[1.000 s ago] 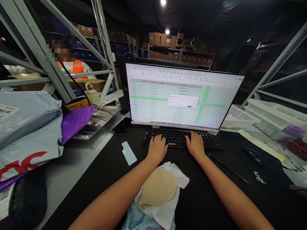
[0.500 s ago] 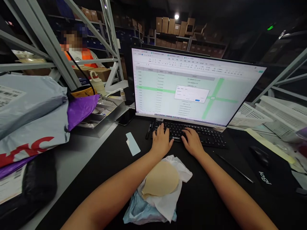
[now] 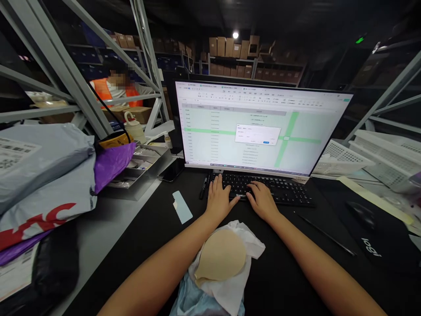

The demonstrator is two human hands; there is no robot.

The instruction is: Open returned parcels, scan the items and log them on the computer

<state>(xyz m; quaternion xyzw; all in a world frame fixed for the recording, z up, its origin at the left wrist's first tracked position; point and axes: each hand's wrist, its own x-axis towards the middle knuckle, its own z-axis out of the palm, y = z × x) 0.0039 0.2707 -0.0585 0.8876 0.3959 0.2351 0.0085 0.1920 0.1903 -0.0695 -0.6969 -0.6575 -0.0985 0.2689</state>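
My left hand (image 3: 219, 199) and my right hand (image 3: 262, 201) both rest on a black keyboard (image 3: 263, 189), fingers spread over the keys and holding nothing. Behind the keyboard stands a wide monitor (image 3: 259, 127) that shows a pale green spreadsheet with a small dialog box. Between my forearms, near the desk's front edge, lies a tan round piece (image 3: 221, 255) on white and light blue wrapping (image 3: 226, 285).
Grey, purple and red-printed mailer bags (image 3: 46, 180) pile up on the left beside a metal tray (image 3: 141, 164). A phone (image 3: 170, 170), a pen (image 3: 204, 186), a mouse (image 3: 362, 215) and white baskets (image 3: 348, 156) lie around. A person in an orange vest (image 3: 115, 87) sits behind the rack.
My right hand has slid left along the keyboard, closer to my left hand. The view has shifted slightly; the dialog stays on the screen.
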